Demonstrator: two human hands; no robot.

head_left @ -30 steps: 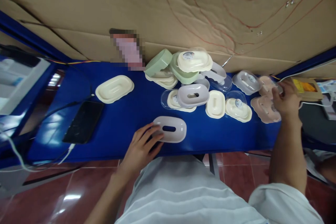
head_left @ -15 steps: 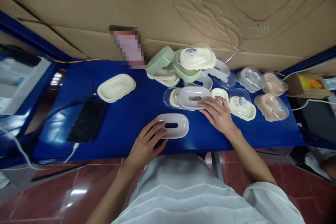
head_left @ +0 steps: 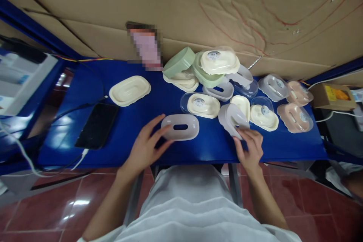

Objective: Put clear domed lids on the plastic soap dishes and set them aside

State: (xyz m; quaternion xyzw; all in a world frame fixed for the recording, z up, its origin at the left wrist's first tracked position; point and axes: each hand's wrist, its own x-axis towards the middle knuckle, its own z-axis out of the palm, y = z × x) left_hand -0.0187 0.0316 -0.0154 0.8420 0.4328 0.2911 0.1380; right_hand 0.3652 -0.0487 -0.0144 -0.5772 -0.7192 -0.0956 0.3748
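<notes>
A lilac-grey oval plastic tray with a slot lies on the blue table. My left hand is at its left end, fingers spread, fingertips reaching over the rim. With my right hand I pinch the near end of a second lilac-grey slotted tray, which is turned at a slant. Behind that tray are a cream oval dish with a clear lid and a round label, and a cream piece. A cream-coloured dish with a clear lid sits to the right.
Green oval pieces and a labelled cream dish are piled at the back. Pink lidded dishes stand at the right. Leftward are a cream tray and a black phone with a cable. A cardboard box is far right.
My right hand has drawn the second tray off the cream dish, towards me and to the right, and turned it. The left tray has shifted slightly left; my left fingers have spread.
</notes>
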